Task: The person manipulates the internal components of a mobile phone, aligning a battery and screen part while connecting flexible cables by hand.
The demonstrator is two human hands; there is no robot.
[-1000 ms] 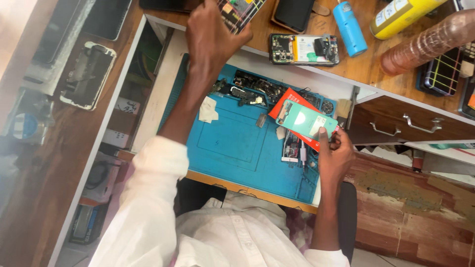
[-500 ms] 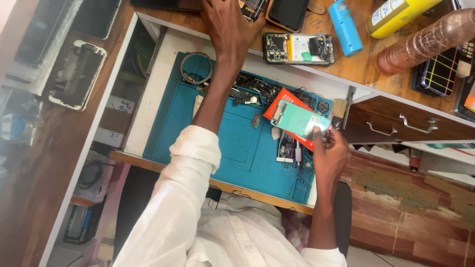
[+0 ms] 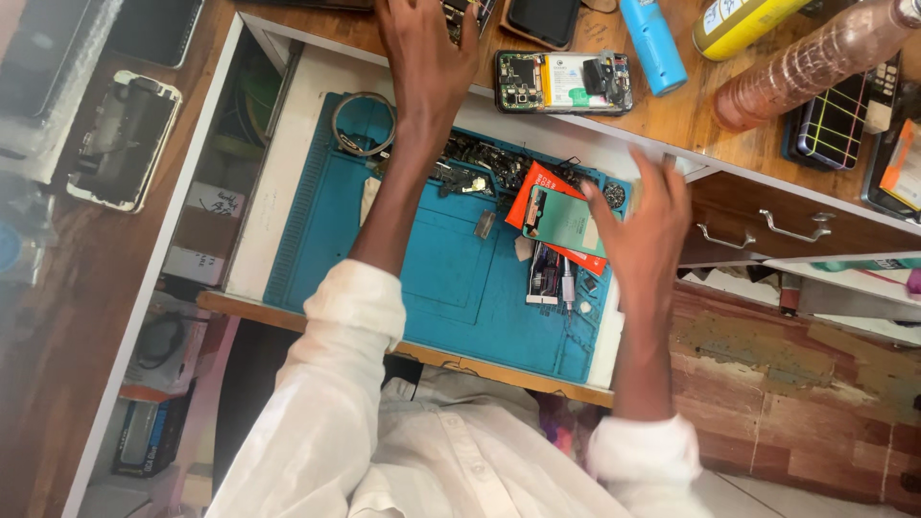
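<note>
Head view looked straight down on a person in a white shirt (image 3: 384, 451) seated at a pulled-out drawer lined with a blue work mat (image 3: 441, 269). Nearest the body, the right hand (image 3: 648, 225) hung over the mat's right edge with fingers spread and empty. A second earlier it had gripped a pale green card backed by a red packet; now that green card (image 3: 566, 223) and red packet (image 3: 539, 192) lay flat on the mat just beside the fingertips, released. So the packet had been put down and the right hand freed. Below the card lay a small phone part (image 3: 544, 276) beside thin tools.

Farther out, the left arm stretched across the mat, past a wire ring (image 3: 363, 123) and a heap of dark small parts (image 3: 480, 168), to the wooden desktop. The left hand (image 3: 427, 43) had stayed there throughout, resting on an opened device (image 3: 467, 11) at the frame's top edge; whether it gripped it could not be told. Just right of it sat an opened phone (image 3: 563, 82) showing its circuit board, then a blue tube (image 3: 652, 43), a yellow bottle (image 3: 743, 21) and a ribbed brown bottle (image 3: 815, 62).
</note>
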